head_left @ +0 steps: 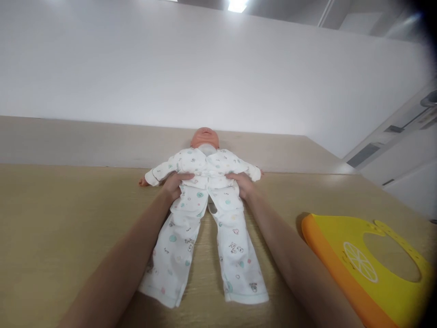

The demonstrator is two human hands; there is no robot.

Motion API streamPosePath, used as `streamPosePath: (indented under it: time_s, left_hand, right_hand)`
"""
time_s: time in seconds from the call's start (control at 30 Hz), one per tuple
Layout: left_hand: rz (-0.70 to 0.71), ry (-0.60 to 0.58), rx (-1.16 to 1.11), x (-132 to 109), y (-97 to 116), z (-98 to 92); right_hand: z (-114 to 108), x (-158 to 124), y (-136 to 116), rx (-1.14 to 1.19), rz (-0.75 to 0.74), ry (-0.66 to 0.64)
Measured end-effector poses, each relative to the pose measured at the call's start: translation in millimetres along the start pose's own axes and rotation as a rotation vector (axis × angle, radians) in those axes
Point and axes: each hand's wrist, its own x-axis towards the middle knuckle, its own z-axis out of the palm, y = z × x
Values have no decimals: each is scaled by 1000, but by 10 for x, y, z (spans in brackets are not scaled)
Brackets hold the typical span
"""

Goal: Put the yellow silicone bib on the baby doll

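A baby doll point(205, 138) lies on its back on the wooden table, head away from me and arms spread. It wears a white printed jacket point(196, 159) and matching white trousers point(235, 241), whose legs point toward me. At the left side of the doll's waist, my left hand point(175, 184) is closed round its body, thumb on top of the jacket. Opposite it, my right hand point(241, 183) grips the other side in the same way. The fingers under the doll are hidden on both sides.
A yellow bib point(331, 228) with an orange pocket and a white citrus-slice print lies to the right of my right forearm. The wooden tabletop point(68, 218) reaches back to a pale board point(68, 141) and a white wall point(170, 68). Door-like panels stand at the far right.
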Motion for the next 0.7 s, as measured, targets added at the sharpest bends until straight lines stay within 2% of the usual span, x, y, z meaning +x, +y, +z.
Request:
streamPosePath:
  time_s: [0.47, 0.7]
  left_hand:
    - [9, -69, -59, 32, -3, 11]
    - [90, -76, -12, 32, -21, 21]
  right_hand:
    - [22, -32, -24, -52, 17, 53]
    - [41, -61, -32, -80, 9, 41]
